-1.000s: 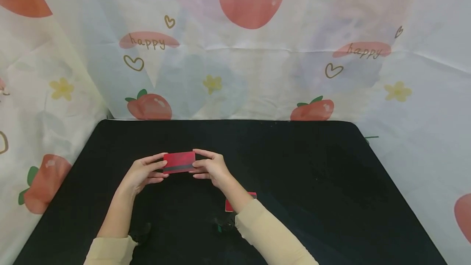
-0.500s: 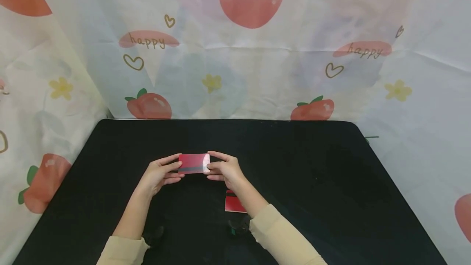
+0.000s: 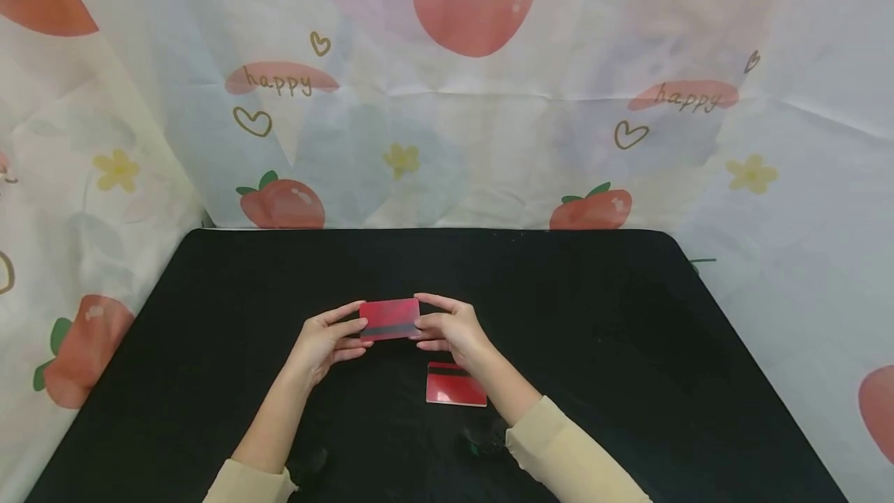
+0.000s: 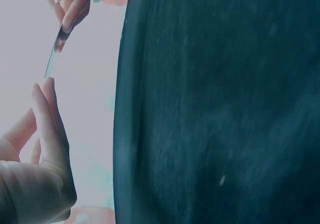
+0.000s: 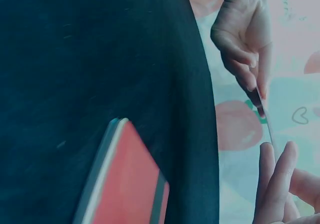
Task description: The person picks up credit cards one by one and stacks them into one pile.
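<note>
A red plastic card [image 3: 389, 317] with a dark magnetic stripe is held up over the black table, its face toward the head camera. My left hand [image 3: 323, 341] pinches its left edge between thumb and fingers. At the opposite edge, my right hand [image 3: 457, 332] pinches it the same way. Both wrist views catch the card [image 5: 268, 121] nearly edge-on as a thin line between the hands. Below the right hand lies another red striped card [image 3: 454, 389], its top right corner partly behind the wrist. The right wrist view shows its thick pale edge, like a small stack.
The black table [image 3: 628, 348] has rounded far corners. A pale cloth [image 3: 489, 154] printed with fruit, hearts and flowers hangs behind it and along the sides. Dark wrist gear [image 3: 482, 441] shows beneath the right forearm.
Both hands have carried the held card to the right, still gripping it at both edges. More of the lying red card shows as the right forearm has shifted off it.
</note>
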Motion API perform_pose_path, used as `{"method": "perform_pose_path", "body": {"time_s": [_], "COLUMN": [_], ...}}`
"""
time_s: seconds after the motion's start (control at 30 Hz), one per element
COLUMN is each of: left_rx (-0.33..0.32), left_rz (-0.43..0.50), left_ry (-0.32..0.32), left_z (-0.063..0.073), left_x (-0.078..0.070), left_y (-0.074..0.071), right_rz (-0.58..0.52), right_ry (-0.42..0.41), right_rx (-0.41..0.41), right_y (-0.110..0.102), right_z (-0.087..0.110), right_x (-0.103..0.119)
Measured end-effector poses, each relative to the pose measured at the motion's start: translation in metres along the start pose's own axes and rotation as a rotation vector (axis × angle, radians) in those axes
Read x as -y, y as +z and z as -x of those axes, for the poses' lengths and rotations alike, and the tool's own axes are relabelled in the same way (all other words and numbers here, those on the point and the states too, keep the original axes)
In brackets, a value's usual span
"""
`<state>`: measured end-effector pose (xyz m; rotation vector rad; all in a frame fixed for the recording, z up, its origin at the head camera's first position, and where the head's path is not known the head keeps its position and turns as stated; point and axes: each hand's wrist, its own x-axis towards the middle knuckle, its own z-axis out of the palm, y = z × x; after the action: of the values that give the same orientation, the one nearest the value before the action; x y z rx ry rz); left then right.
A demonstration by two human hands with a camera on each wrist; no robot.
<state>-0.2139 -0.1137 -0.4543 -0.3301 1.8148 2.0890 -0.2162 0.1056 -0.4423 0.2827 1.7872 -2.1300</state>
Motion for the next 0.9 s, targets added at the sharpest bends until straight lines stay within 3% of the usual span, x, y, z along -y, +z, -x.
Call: {"method": "perform_pose_path", "body": {"time_s": [0.4, 0.9], "left_rx": [-0.024, 0.061], "left_rz": [-0.009, -0.049], "left_ry": [-0.001, -0.018], "left_z": [0.006, 0.013], "left_x": [0.018, 0.032], "left_y": [0.025, 0.046], "right_rz": [0.083, 0.122], "right_ry": [0.032, 0.032], "right_rx": [-0.062, -0.102], "right_y": [-0.024, -0.048], "right_z": [0.017, 0.042], "right_x": [-0.011, -0.025]}}
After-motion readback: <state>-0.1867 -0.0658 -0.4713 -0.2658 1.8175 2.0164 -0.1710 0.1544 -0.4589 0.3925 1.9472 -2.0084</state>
